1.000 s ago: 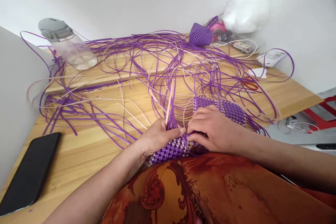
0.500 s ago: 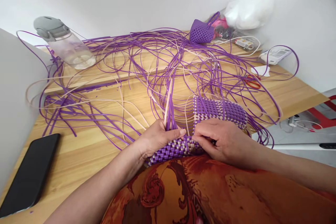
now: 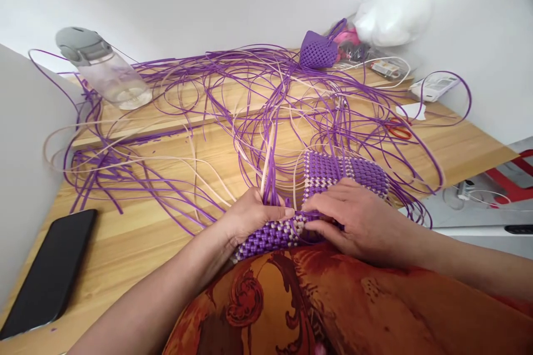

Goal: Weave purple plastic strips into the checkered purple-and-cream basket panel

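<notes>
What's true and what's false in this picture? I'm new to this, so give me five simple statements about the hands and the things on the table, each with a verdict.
1. The left hand holds purple and cream strands. True.
2. The right hand is well apart from the woven piece. False: the right hand touches the woven piece.
3. The black phone lies to the right of both hands. False: the black phone lies to their left.
4. The bottle has a gray lid. True.
5. Scissors with orange-red handles lie among strands. True.
</notes>
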A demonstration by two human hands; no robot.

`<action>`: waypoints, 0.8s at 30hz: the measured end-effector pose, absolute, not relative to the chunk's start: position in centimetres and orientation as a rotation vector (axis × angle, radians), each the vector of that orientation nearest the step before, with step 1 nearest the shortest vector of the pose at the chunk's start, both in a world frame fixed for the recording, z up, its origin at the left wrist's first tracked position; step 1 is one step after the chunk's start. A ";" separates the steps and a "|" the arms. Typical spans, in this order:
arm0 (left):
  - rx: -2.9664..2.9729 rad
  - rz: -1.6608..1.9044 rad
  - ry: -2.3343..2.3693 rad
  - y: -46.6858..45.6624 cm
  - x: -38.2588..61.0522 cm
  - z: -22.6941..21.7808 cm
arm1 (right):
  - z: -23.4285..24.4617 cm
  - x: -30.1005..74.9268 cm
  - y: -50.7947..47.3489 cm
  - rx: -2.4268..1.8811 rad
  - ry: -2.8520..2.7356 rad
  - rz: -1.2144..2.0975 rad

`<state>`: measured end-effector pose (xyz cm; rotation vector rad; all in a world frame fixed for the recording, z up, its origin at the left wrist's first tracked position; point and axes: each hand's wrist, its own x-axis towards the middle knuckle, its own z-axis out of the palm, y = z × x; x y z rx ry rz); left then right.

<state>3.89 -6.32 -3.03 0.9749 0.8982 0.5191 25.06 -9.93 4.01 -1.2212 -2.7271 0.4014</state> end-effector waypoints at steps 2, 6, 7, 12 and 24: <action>0.980 0.525 0.912 -6.4 3.9 -3.1 | 4.3 25.0 -10.0 -1.170 -2.733 0.303; 0.957 0.541 0.908 -6.4 3.9 -2.9 | 4.5 24.2 -10.2 -1.010 -2.792 0.308; 0.949 0.543 0.901 -6.3 3.9 -2.8 | 4.5 24.0 -10.2 -1.021 -2.812 0.323; 1.042 0.589 0.910 -5.8 3.6 -2.6 | 5.2 23.5 -10.5 -1.071 -2.804 0.321; 1.222 0.587 0.971 -5.8 3.3 -2.7 | 7.8 21.9 -8.3 -0.958 -3.234 0.225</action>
